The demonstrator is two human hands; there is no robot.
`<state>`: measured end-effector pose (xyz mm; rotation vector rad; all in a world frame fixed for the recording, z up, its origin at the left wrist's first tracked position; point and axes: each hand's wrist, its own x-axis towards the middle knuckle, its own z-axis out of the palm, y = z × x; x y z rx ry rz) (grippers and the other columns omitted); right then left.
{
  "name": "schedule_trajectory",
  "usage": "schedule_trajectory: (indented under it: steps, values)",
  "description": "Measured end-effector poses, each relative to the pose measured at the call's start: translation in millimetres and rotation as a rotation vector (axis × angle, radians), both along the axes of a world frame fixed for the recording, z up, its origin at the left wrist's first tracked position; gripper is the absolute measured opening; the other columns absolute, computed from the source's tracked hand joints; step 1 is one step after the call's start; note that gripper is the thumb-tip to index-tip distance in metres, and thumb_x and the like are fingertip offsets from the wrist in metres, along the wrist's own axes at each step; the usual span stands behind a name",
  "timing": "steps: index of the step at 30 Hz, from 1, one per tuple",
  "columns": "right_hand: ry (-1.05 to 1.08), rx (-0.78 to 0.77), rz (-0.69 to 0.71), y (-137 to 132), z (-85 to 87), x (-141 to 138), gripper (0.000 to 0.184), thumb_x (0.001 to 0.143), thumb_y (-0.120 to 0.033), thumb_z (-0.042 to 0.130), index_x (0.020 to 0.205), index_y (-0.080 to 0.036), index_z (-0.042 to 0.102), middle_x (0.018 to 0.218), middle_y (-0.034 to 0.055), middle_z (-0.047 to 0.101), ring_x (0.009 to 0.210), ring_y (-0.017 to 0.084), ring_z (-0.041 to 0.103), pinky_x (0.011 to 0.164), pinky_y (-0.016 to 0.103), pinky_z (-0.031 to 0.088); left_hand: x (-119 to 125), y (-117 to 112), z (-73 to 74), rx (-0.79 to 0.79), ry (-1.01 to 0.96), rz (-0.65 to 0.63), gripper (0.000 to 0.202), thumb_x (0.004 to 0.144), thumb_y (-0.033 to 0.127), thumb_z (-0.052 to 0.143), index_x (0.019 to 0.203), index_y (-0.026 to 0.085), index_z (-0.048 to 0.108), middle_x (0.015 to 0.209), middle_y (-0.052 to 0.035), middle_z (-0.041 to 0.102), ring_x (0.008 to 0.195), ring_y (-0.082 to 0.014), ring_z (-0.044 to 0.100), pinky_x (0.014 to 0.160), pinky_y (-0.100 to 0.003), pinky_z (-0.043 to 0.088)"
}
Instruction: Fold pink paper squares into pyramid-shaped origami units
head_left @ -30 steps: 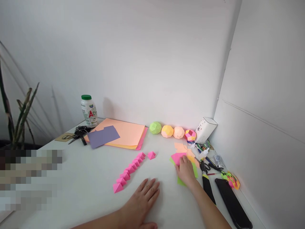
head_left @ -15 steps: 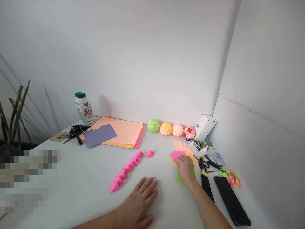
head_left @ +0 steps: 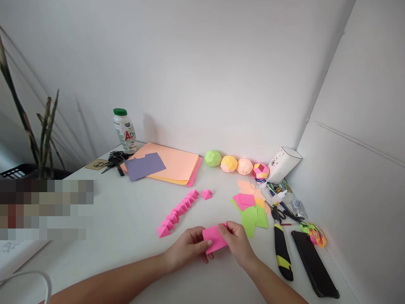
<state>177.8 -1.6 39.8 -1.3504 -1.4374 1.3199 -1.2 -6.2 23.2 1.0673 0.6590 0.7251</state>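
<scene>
Left hand: I see the left hand (head_left: 186, 248) closed on a pink paper piece (head_left: 215, 240), its thumb pressing the near-left edge.
Right hand: on my feed the right hand (head_left: 238, 244) pinches the same piece at its far-right corner, thumb on top.
Pink paper piece: stretched between both hands, tilted, above the counter (head_left: 123, 215).
Pyramid row: pink folded paper pyramids (head_left: 179, 209) run in a slanting line beyond the left hand; a lone pink pyramid (head_left: 207, 194) sits just past the row's far end.
Cut papers: beyond the right hand I have overlapping green pieces (head_left: 249, 218), with pink pieces (head_left: 246, 200) and peach pieces (head_left: 247, 186) farther off.
Tools: a black and yellow utility knife (head_left: 280, 245) lies to the right of the right hand, a black phone (head_left: 314, 264) farther right.
Paper balls: four faceted balls (head_left: 229, 164) stand side by side near the wall, well beyond both hands.
Sheets: large peach sheets (head_left: 177, 162) lie far ahead of the left hand, a purple sheet (head_left: 146, 167) partly over them.
</scene>
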Motion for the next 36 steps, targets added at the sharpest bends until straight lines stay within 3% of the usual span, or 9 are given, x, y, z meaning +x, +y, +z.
schedule_trajectory:
  steps: [4, 8, 12, 15, 18, 23, 28, 32, 36]
  values:
    - [0.121, -0.036, 0.136, -8.1, -5.7, 5.0, 0.03, 0.082, -0.044, 0.058, 0.075, -0.015, 0.059, 0.063, 0.0003, 0.059, 0.053, 0.012, 0.054, 0.056, 0.025, 0.043, 0.3, 1.1, -3.4, -0.03, 0.054, 0.052, 0.04, 0.076, 0.054, 0.06, 0.076, 0.015, 0.057, 0.059, -0.0018, 0.065, 0.05, -0.0143, 0.059, 0.052, -0.028, 0.049]
    - [0.144, 0.05, 0.071, -12.1, -12.0, 9.6, 0.022, 0.083, -0.035, 0.059, 0.073, -0.015, 0.061, 0.07, 0.0024, 0.063, 0.049, 0.01, 0.056, 0.054, 0.025, 0.048, 2.5, 1.7, -6.9, -0.077, 0.101, 0.07, 0.042, 0.076, 0.057, 0.057, 0.072, 0.016, 0.052, 0.05, 0.0002, 0.062, 0.045, -0.0143, 0.058, 0.046, -0.026, 0.047]
    - [-0.049, 0.532, 0.033, -15.0, -11.5, 10.2, 0.009, 0.084, -0.017, 0.057, 0.078, -0.018, 0.064, 0.083, 0.0063, 0.068, 0.066, 0.016, 0.065, 0.063, 0.028, 0.053, 2.1, 2.2, -3.7, -0.135, 0.09, 0.179, 0.039, 0.079, 0.056, 0.055, 0.082, 0.017, 0.051, 0.068, -0.0016, 0.066, 0.048, -0.0148, 0.062, 0.045, -0.027, 0.048]
    - [-0.265, 0.97, 0.065, -16.5, -9.8, 10.2, 0.022, 0.081, -0.004, 0.054, 0.092, -0.019, 0.065, 0.084, 0.0076, 0.068, 0.077, 0.018, 0.064, 0.068, 0.03, 0.053, -1.0, 2.4, 0.6, -0.162, 0.022, 0.188, 0.042, 0.084, 0.055, 0.047, 0.1, 0.017, 0.053, 0.077, -0.0048, 0.066, 0.059, -0.018, 0.065, 0.052, -0.031, 0.051]
    - [-0.406, 1.124, 0.149, -17.6, -10.6, 8.7, 0.027, 0.081, -0.001, 0.051, 0.095, -0.02, 0.064, 0.079, 0.0068, 0.066, 0.071, 0.018, 0.06, 0.061, 0.03, 0.051, -3.7, 2.3, 2.0, -0.169, -0.044, 0.097, 0.047, 0.088, 0.054, 0.039, 0.105, 0.013, 0.055, 0.079, -0.008, 0.065, 0.07, -0.0214, 0.064, 0.061, -0.035, 0.052]
    - [-0.48, 1.033, 0.204, -21.2, -15.8, 5.6, 0.014, 0.083, -0.014, 0.055, 0.087, -0.021, 0.067, 0.078, 0.0074, 0.059, 0.075, 0.02, 0.054, 0.063, 0.033, 0.05, -2.8, 1.9, -2.2, -0.124, -0.026, 0.079, 0.039, 0.081, 0.044, 0.06, 0.108, 0.018, 0.053, 0.081, -0.0024, 0.064, 0.068, -0.0172, 0.061, 0.063, -0.033, 0.052]
    - [-0.293, 0.684, 0.083, -22.3, -21.6, 3.5, 0.015, 0.085, -0.024, 0.054, 0.076, -0.019, 0.065, 0.1, 0.0097, 0.054, 0.083, 0.019, 0.057, 0.068, 0.032, 0.052, -3.3, -0.4, -4.8, -0.03, 0.033, -0.034, 0.031, 0.084, 0.046, 0.055, 0.093, 0.016, 0.057, 0.079, -0.0046, 0.066, 0.076, -0.0197, 0.064, 0.064, -0.03, 0.051]
    - [-0.124, 0.492, 0.047, -18.9, -23.1, 0.7, 0.013, 0.082, -0.025, 0.06, 0.071, -0.018, 0.063, 0.083, 0.0066, 0.058, 0.075, 0.017, 0.059, 0.064, 0.028, 0.051, -5.8, -2.6, -3.4, 0.03, 0.078, -0.087, 0.038, 0.089, 0.049, 0.043, 0.097, 0.015, 0.059, 0.076, -0.0055, 0.067, 0.071, -0.0182, 0.063, 0.064, -0.03, 0.05]
    - [-0.101, 0.451, 0.05, -18.2, -23.1, -0.9, 0.014, 0.08, -0.024, 0.063, 0.067, -0.018, 0.062, 0.066, 0.0029, 0.058, 0.059, 0.014, 0.054, 0.051, 0.025, 0.044, -5.5, -3.3, -2.6, 0.064, 0.087, -0.099, 0.039, 0.09, 0.048, 0.043, 0.1, 0.014, 0.059, 0.079, -0.0065, 0.067, 0.073, -0.0185, 0.064, 0.064, -0.031, 0.05]
